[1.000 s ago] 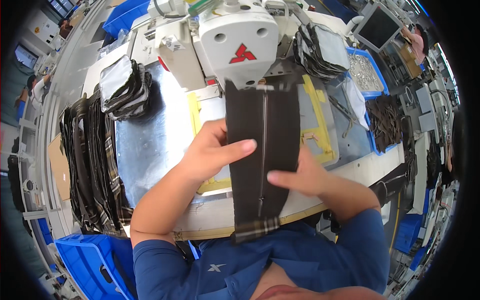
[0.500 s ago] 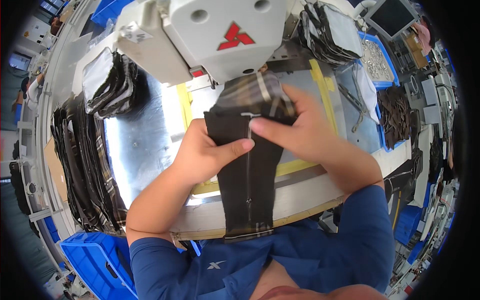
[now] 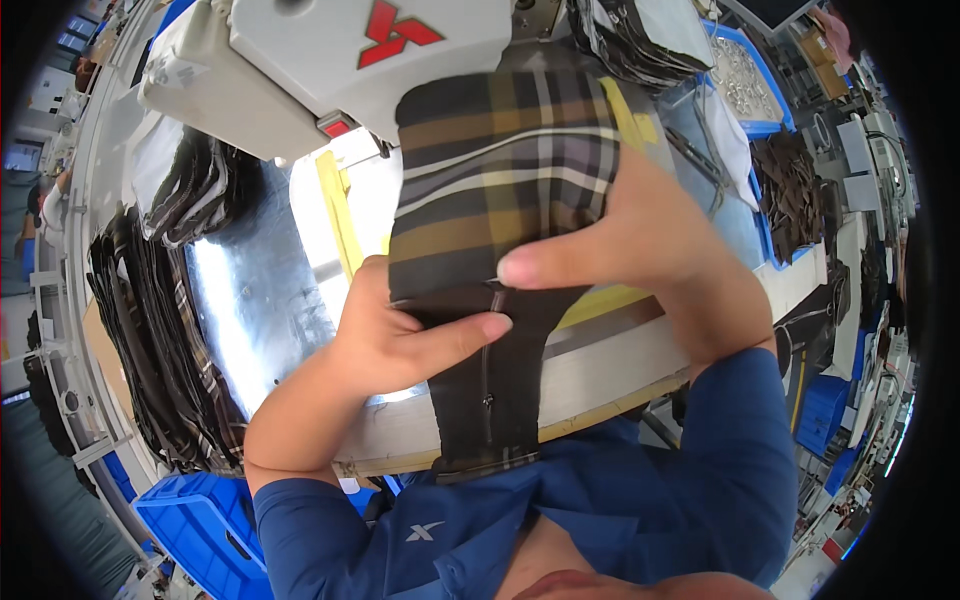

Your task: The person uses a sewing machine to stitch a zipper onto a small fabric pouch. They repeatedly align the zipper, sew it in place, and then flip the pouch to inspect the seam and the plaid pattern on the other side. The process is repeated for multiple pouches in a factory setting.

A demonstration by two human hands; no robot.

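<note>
Between my hands is a plaid fabric piece [image 3: 470, 205] in brown, black, grey and white. A plain dark panel [image 3: 455, 385] hangs from it toward my chest, with a zipper [image 3: 487, 365] down its middle. My left hand [image 3: 395, 345] grips the left edge, its thumb lying across the dark panel beside the zipper. My right hand [image 3: 620, 250] holds the right edge, thumb pressed at the zipper's upper end. The other fingers of both hands are hidden under the cloth. Just beyond the fabric stands a white sewing machine [image 3: 290, 60], partly covered by it.
Folded dark and plaid pieces [image 3: 150, 330] are stacked at the left, with white-faced bundles [image 3: 190, 185] behind. Far right are another bundle [image 3: 640, 40], a blue tray of small metal parts [image 3: 740, 80] and brown scraps [image 3: 787, 190]. A blue crate [image 3: 205, 530] sits lower left.
The plaid part has been raised and spread flat toward the sewing machine, showing more of its face. Both thumbs stay near the zipper's upper end. The view has shifted slightly.
</note>
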